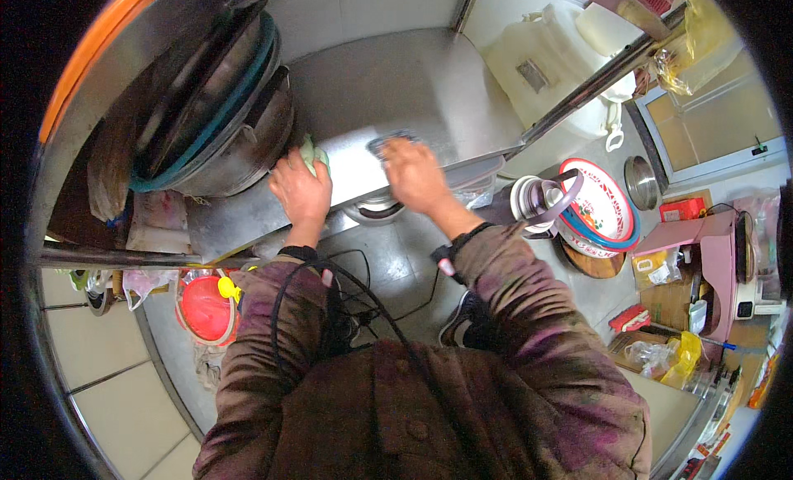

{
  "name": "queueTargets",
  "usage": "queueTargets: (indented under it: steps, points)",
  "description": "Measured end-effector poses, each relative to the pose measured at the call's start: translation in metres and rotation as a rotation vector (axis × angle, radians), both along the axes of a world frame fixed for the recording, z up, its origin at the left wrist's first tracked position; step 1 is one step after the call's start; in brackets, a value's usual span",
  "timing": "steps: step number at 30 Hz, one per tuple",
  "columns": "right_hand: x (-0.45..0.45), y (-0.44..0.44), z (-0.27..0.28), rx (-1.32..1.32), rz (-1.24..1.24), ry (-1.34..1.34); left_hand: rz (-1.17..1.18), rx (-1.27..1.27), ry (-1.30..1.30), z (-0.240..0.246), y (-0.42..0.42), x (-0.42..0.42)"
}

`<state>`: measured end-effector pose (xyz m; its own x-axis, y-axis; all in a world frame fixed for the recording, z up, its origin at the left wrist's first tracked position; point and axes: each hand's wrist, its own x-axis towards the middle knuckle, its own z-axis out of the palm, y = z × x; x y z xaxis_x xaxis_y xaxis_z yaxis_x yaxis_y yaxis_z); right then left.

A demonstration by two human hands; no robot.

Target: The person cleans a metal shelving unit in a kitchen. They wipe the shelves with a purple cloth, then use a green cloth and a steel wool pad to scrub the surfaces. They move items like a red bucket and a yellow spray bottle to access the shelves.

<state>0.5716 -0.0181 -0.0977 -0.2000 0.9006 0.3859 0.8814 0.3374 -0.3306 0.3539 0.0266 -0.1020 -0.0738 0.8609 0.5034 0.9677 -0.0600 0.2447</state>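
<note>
My left hand (pixel 302 184) is closed around a pale green cloth (pixel 315 156) near the front edge of a stainless steel shelf (pixel 384 77). To its left stand a large metal pot (pixel 248 145) and a teal-rimmed basin, tilted and stacked with other pans. My right hand (pixel 414 173), slightly blurred, presses a dark scrubbing pad (pixel 387 139) on the same shelf, to the right of the left hand. The fingers hide part of the pad. Bright light reflects off the metal between the two hands.
A large translucent plastic container (pixel 533 71) stands at the right behind a metal post. Below the shelf on the right are a vacuum flask (pixel 526 201) and stacked enamel basins (pixel 598 201). Black cables (pixel 365 294) lie by my feet; a red basket (pixel 207 306) is at the left.
</note>
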Motion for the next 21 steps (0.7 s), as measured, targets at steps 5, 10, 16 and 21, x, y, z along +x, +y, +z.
queueTargets:
  steps: [5,10,16,21]
  points:
    - [0.092,0.006,0.008,0.133,-0.316,-0.098,0.013,-0.033,0.011,-0.002,0.0,-0.001]
    - [-0.025,0.012,-0.005,0.102,-0.062,0.0,-0.003,0.006,0.011,-0.002,0.001,-0.001]
    - [0.012,0.015,-0.003,0.09,0.0,-0.161,-0.009,0.011,0.007,-0.003,0.002,-0.002]
    - [0.125,0.005,0.006,0.129,-0.446,-0.148,0.005,-0.006,0.012,-0.003,0.002,-0.002]
